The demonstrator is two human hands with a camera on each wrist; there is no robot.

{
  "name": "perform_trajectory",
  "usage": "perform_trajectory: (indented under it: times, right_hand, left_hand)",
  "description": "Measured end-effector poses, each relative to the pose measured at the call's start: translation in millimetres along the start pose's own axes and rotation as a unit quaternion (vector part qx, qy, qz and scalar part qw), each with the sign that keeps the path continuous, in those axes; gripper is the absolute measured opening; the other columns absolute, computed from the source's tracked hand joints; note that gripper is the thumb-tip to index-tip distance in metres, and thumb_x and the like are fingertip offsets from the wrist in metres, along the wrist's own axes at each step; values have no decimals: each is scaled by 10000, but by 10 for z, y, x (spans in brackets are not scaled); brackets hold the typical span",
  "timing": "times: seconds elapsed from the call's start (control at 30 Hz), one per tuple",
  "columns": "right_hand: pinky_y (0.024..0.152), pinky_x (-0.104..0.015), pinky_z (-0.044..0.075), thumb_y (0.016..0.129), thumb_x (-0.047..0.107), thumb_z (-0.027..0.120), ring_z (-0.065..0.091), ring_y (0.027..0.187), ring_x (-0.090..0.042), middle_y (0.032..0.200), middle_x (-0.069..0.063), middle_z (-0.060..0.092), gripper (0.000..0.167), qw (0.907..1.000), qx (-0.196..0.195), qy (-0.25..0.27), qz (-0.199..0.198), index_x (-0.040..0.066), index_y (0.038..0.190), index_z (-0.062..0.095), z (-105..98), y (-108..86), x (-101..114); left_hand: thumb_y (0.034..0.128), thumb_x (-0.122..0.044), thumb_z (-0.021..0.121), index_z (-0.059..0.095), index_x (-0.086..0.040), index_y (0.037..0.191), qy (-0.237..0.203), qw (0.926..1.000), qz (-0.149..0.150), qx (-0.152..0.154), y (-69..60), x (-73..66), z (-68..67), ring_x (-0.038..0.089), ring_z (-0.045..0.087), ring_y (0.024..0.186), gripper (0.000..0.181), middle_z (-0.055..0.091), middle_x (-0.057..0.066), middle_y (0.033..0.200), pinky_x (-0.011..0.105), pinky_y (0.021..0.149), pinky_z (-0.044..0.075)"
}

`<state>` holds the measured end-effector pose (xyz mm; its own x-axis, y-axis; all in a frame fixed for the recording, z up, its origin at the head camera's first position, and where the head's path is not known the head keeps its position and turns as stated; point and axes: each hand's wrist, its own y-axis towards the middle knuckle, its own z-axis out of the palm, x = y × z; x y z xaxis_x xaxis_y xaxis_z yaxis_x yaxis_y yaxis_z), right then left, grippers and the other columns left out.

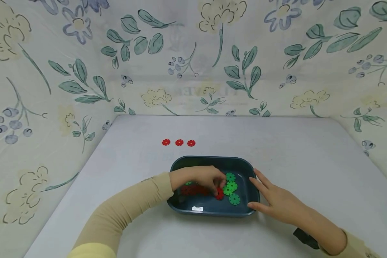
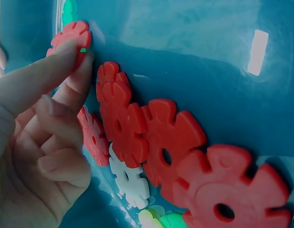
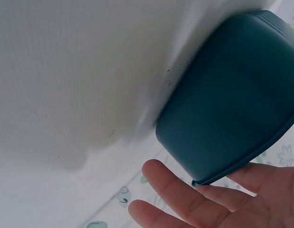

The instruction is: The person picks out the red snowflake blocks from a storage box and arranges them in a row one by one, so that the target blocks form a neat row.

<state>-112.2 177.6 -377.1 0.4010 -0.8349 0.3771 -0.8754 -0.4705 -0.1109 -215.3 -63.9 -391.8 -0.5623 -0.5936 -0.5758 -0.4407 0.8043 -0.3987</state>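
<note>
Beyond and left of the left fingers, three red flower-shaped discs (image 1: pixel 179 142) form a left-to-right row, parallel to the teal tray's (image 1: pixel 232 163) long axis. Loose red discs (image 2: pixel 130 114) lie under the left wrist. The left hand (image 1: pixel 209 176) pinches one red disc (image 1: pixel 219 194) inside the tray; green flower discs (image 1: pixel 232 185) sit just right of those fingertips. The right hand (image 1: pixel 278 202), farther from the row, rests extended fingers at the right rim.
</note>
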Motion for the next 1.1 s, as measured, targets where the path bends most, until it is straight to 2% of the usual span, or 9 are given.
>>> perform_trajectory:
  times: [0.17, 0.4, 0.57, 0.67, 0.73, 0.9, 1.03, 1.1]
  right_hand:
    - [736, -455, 506, 828, 569, 537, 569, 1062, -343, 1506, -172, 169, 805, 10000, 30, 1, 34, 30, 1394, 343, -4, 3, 1]
    - [749, -471, 499, 828, 572, 537, 561, 1069, -354, 1509, -167, 162, 808, 9999, 87, 13, 64, 34, 1397, 338, -7, 10, 3]
    - [768, -479, 492, 831, 565, 538, 552, 1085, -359, 1510, -160, 163, 801, 10000, 39, 9, 52, 33, 1396, 341, 3, 8, 0]
    - [772, -488, 489, 827, 564, 544, 544, 1094, -369, 1508, -160, 165, 805, 10000, 9, 28, 34, 30, 1395, 341, 7, 9, -6]
    - [772, -497, 488, 824, 567, 545, 540, 1097, -378, 1507, -161, 165, 809, 10000, 1, 33, 13, 28, 1392, 344, 9, 11, -8]
    - [780, -501, 487, 820, 572, 546, 542, 1095, -376, 1508, -161, 164, 813, 10000, -7, 51, 20, 29, 1391, 348, 9, 11, -8]
    - [778, -492, 489, 825, 567, 544, 545, 1096, -365, 1507, -163, 166, 806, 10000, -29, 15, 11, 31, 1393, 346, 11, 7, -14]
    - [780, -487, 489, 827, 564, 543, 544, 1100, -361, 1506, -165, 168, 802, 10000, -39, -5, 4, 29, 1392, 347, 14, 4, -18]
  left_hand:
    - [798, -113, 701, 609, -142, 1003, -398, 9989, -133, -232, 7, -2, -27, 80, 540, 575, 226, 630, -52, 724, 203, 564, 488]
    - [834, -96, 659, 641, -123, 1075, -851, 9949, 72, -529, -12, 22, -142, 116, 535, 546, 243, 623, -21, 731, 235, 566, 502]
    - [859, -88, 624, 632, -102, 1116, -1347, 9862, -81, -957, -86, 10, -367, 140, 517, 556, 258, 653, 90, 778, 317, 619, 507]
    - [875, -85, 600, 626, -91, 1134, -1599, 9779, -233, -1327, -145, 12, -525, 167, 510, 567, 260, 662, 96, 833, 398, 670, 502]
    - [880, -82, 590, 620, -81, 1148, -1767, 9714, -370, -1543, -189, 22, -618, 233, 518, 588, 270, 663, 84, 850, 423, 695, 495]
    - [887, -92, 576, 607, -76, 1175, -1913, 9613, -660, -1872, -297, 81, -799, 265, 515, 594, 290, 657, 75, 883, 280, 592, 455]
    - [888, -117, 577, 601, -105, 1187, -1848, 9575, -905, -2023, -359, 169, -906, 161, 498, 559, 300, 641, 85, 891, 217, 516, 360]
    - [885, -126, 583, 593, -114, 1199, -1878, 9545, -1039, -2068, -381, 224, -946, 149, 494, 569, 314, 628, 92, 897, 211, 518, 366]
